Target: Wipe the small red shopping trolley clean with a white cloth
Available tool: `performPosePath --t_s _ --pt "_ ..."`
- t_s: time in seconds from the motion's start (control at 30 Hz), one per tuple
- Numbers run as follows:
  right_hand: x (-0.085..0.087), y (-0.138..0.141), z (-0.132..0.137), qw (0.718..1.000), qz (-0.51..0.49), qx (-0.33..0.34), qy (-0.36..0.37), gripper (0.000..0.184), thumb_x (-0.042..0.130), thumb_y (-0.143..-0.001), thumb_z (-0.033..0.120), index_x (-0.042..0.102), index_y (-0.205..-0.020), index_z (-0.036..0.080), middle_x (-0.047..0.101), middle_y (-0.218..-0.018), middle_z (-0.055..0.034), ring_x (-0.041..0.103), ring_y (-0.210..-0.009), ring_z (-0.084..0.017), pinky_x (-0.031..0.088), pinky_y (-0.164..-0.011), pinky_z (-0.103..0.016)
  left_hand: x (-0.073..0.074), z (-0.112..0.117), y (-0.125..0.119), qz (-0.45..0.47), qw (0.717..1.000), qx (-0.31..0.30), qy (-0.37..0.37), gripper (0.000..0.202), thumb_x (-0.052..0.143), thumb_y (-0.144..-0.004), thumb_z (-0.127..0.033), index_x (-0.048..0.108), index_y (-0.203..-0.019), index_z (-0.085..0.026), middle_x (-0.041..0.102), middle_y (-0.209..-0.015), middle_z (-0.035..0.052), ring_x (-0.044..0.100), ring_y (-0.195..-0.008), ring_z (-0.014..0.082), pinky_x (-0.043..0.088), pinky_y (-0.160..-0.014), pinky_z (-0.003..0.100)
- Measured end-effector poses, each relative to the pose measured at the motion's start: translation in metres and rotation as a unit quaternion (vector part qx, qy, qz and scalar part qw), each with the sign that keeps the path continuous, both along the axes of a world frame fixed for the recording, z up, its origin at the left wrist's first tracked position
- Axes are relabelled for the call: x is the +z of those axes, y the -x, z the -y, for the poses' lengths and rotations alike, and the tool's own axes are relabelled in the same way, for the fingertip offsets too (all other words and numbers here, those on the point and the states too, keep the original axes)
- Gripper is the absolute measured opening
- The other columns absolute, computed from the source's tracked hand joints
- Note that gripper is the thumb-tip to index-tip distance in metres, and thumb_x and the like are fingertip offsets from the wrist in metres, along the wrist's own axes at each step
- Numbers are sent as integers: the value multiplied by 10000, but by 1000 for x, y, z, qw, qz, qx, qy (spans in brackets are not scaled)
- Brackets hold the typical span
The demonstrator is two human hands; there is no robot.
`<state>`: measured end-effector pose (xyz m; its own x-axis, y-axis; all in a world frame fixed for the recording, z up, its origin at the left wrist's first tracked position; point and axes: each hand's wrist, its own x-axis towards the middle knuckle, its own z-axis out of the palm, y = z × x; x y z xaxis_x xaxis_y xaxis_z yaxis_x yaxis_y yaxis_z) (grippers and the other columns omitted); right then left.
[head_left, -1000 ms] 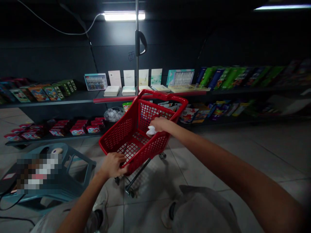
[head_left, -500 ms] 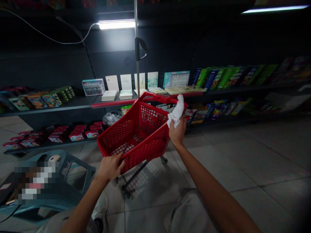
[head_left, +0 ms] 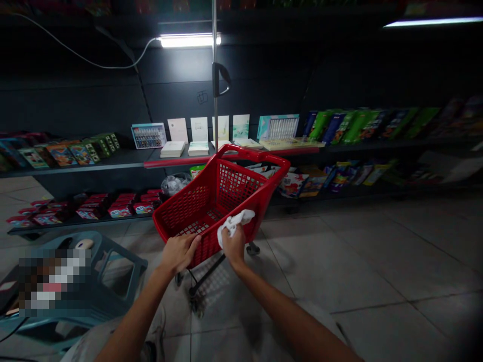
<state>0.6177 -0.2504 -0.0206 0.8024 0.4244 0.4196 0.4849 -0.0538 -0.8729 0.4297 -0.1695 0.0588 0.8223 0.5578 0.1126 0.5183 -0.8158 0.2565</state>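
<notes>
A red shopping cart [head_left: 184,206] with perforated plastic sides stands in front of me, its basket holding nothing that I can make out. My left hand [head_left: 180,251] grips the near rim at the basket's front corner, fingers curled over the edge. In my right hand [head_left: 234,246] is a bunched white cloth [head_left: 241,219], pressed against the upper part of the cart's near side. The cart's handle [head_left: 277,162] rises at the far right, away from both hands.
Behind the cart runs a dark shelf [head_left: 128,160] with books, boxes and bagged goods. A grey-blue plastic stool [head_left: 94,281] stands at my left, with blurred-out items on it. A metal pole [head_left: 215,110] rises behind the cart. Tiled floor [head_left: 339,251] extends to the right.
My right hand has brought the white cloth from the handle end down and left along the near side of the cart. My left hand stays on the rim.
</notes>
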Motion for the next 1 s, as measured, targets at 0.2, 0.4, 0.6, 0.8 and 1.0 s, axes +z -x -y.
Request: performPosePath --t_s 0.2,0.4,0.6,0.8,1.0 --pt "-10 71 10 925 246 264 119 258 638 -898 227 685 -1148 183 712 -1103 -104 671 -1034 -230 547 -886 -308 -11 -14 7 3 1000 10 -8 548 217 -1074 -466 661 -863 -225 760 -900 52 703 -842 200 399 -724 290" --pt "8 18 7 810 469 295 194 196 540 -1008 206 713 -1100 207 706 -1074 -92 608 -1023 -216 507 -772 -269 -14 -25 12 0 1000 26 -9 596 191 -1072 -457 660 -797 -210 761 -880 74 697 -822 202 390 -727 286" --pt "29 -100 33 904 324 67 271 326 568 -897 105 687 -1173 229 684 -1225 -94 590 -1116 -226 496 -842 -272 -7 -27 14 16 999 37 15 651 164 -1070 -552 661 -802 -230 774 -894 44 700 -829 187 385 -716 276" --pt "5 -138 20 978 -34 -88 188 347 611 -886 340 721 -1122 111 756 -1069 -169 707 -999 -281 528 -844 -327 -3 -21 10 12 999 30 6 639 176 -1071 -558 664 -818 -232 780 -932 41 700 -823 183 387 -718 279" --pt "-19 -3 -15 989 -97 50 102 282 549 -891 317 742 -1009 149 773 -1080 -156 717 -1053 -279 526 -996 -369 -4 -22 10 2 999 46 2 653 175 -1068 -564 662 -790 -228 782 -912 44 703 -830 187 379 -703 276"
